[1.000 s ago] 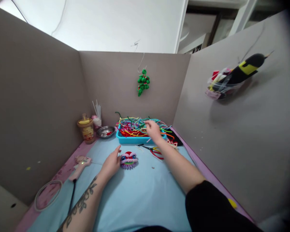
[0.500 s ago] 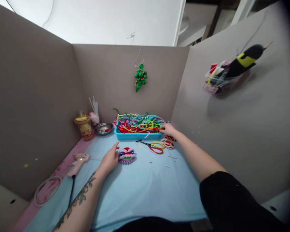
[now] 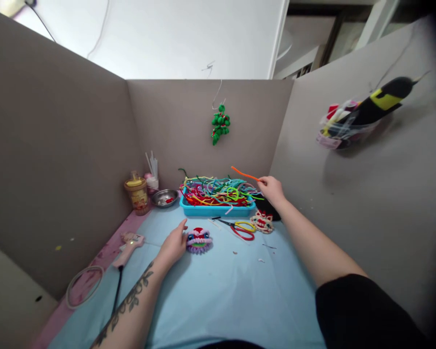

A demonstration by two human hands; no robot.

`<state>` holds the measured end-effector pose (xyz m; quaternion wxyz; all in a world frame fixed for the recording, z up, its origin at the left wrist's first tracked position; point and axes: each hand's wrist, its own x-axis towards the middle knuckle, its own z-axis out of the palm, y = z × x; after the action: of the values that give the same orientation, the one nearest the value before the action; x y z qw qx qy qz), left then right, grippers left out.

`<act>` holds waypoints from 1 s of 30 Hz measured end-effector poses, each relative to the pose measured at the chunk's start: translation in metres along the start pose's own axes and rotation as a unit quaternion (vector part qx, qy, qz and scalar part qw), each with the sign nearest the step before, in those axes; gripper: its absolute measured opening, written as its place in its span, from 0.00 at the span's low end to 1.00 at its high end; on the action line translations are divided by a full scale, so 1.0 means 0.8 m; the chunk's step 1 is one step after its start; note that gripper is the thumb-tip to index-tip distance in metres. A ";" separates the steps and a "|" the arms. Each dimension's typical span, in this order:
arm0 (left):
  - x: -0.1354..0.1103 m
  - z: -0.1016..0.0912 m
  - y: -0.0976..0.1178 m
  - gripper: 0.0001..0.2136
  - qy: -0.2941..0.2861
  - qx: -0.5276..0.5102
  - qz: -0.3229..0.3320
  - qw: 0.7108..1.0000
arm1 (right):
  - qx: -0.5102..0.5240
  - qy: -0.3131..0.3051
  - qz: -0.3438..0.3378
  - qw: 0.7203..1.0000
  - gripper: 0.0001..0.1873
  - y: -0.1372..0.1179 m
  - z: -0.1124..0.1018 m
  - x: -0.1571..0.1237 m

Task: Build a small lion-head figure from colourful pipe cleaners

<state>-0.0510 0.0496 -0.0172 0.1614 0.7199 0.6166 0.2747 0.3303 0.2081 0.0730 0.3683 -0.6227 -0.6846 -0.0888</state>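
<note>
Pinched in my right hand is one end of an orange pipe cleaner, its free end pointing left above the tray. Below it sits a blue tray heaped with pipe cleaners in many colours. My left hand rests on the cloth with fingers loosely apart, right beside a purple, red and blue lion-head figure made of fuzzy stems. A second lion head, cream and red, lies under my right wrist. Scissors with yellow and red handles lie between the two figures.
At the left lies a pink glue gun with its cable. A metal bowl, a brown cup and glue sticks stand at the back left. Small scraps dot the blue cloth. A green ornament hangs on the back panel.
My right hand has lifted out of the tray, drawing up the orange pipe cleaner. My left hand stays beside the purple lion head. The whole view has shifted slightly.
</note>
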 end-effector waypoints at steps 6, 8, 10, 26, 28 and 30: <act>-0.003 -0.001 0.005 0.25 0.003 -0.002 0.005 1.000 | 0.019 -0.019 -0.050 0.998 0.15 -0.052 0.007 -0.006; -0.004 -0.002 0.008 0.26 0.000 0.000 0.002 1.000 | 0.002 -0.047 -0.076 0.996 0.14 -0.074 0.013 -0.012; -0.003 -0.004 0.010 0.26 0.000 0.010 -0.014 1.000 | -0.013 -0.056 -0.098 0.994 0.15 -0.101 0.020 -0.014; -0.004 0.000 0.014 0.25 -0.010 0.021 -0.026 0.999 | -0.041 -0.195 -0.119 0.973 0.19 -0.224 0.127 -0.058; -0.004 0.001 0.015 0.25 -0.012 0.023 -0.027 0.999 | -0.028 -0.187 -0.120 0.975 0.21 -0.214 0.123 -0.056; -0.004 0.001 0.015 0.25 -0.013 0.024 -0.035 0.999 | -0.010 -0.170 -0.117 0.978 0.23 -0.197 0.112 -0.043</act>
<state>-0.0412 0.0442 -0.0117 0.1616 0.7052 0.6455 0.2447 0.1489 0.2004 0.0411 0.2276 -0.5478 -0.8045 -0.0312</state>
